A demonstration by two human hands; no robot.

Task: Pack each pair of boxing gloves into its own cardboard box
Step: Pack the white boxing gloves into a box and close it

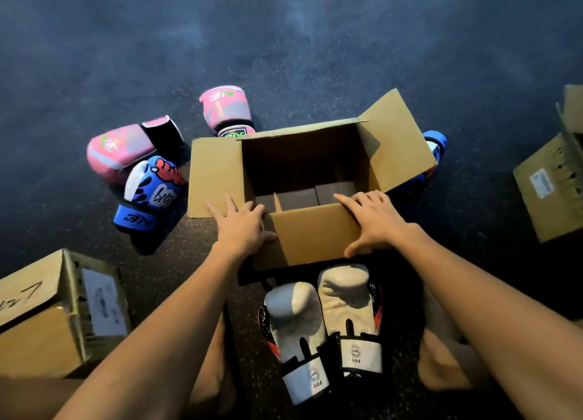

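Floor: dark speckled floor [315, 41], seen from the head view.
Open box: cardboard box [315, 233] at centre, flaps spread outward.
Left hand: left hand [241, 227] lies flat on the near-left corner, fingers straight and apart.
Right hand: right hand [375, 221] rests on the near-right rim, fingers spread, thumb on the outer wall.
White gloves: white gloves [296, 318] lie side by side at 6 o'clock, just beside the box.
Pink gloves: pink gloves [120, 151] lie apart at 10 and 11 o'clock.
Blue gloves: blue glove [151, 189] at 9 o'clock; second blue glove [437, 142] at 3 o'clock, half hidden behind a flap.
Closed boxes: closed boxes [38, 340] at 8 and 3 o'clock.
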